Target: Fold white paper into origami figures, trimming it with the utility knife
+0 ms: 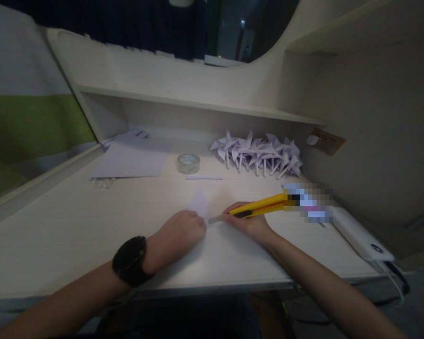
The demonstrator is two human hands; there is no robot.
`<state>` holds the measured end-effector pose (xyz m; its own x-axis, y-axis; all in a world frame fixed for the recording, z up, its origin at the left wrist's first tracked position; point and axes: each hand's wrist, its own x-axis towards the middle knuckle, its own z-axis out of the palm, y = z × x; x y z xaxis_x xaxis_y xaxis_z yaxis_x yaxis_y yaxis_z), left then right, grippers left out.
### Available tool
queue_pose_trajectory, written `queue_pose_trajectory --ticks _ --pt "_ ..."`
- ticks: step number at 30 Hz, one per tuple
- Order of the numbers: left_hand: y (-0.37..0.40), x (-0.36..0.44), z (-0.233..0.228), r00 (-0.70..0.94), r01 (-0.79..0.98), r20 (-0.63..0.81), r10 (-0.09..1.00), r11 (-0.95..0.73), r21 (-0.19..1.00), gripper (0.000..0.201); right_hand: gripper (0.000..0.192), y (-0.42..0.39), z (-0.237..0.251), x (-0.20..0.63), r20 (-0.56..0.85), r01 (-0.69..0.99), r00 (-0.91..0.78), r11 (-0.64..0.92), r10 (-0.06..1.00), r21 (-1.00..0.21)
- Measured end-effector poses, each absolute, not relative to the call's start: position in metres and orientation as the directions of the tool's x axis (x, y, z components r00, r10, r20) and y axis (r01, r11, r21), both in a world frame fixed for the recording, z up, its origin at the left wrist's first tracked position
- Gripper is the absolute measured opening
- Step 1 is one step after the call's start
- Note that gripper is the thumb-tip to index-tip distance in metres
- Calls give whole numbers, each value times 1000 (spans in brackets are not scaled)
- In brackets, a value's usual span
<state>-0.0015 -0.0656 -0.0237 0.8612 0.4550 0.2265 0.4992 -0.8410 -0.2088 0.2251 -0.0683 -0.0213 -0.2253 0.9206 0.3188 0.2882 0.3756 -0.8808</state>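
Both hands closed: left [182,230] pins paper [199,203], right [249,222] grips knife [259,206].

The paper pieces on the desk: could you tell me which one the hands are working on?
The small folded white paper at the front, pinned by the left hand while the right hand holds the yellow utility knife to it. The flat sheets and pinwheels lie untouched behind.

One yellow knife [259,206]; one tape roll [188,163]; one paper strip [204,178]; a heap of pinwheels [259,154] (too tangled to count).
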Motion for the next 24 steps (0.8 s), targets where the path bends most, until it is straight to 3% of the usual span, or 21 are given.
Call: queue_pose_trajectory --ticks 8,24 --pt "-64 3 -21 856 507 248 454 -830 -232 18 20 -71 -21 224 301 299 -204 352 932 -887" --pt "-66 7 -20 860 507 231 454 -811 -293 17 19 -72 -20 224 286 258 -228 341 931 -904"
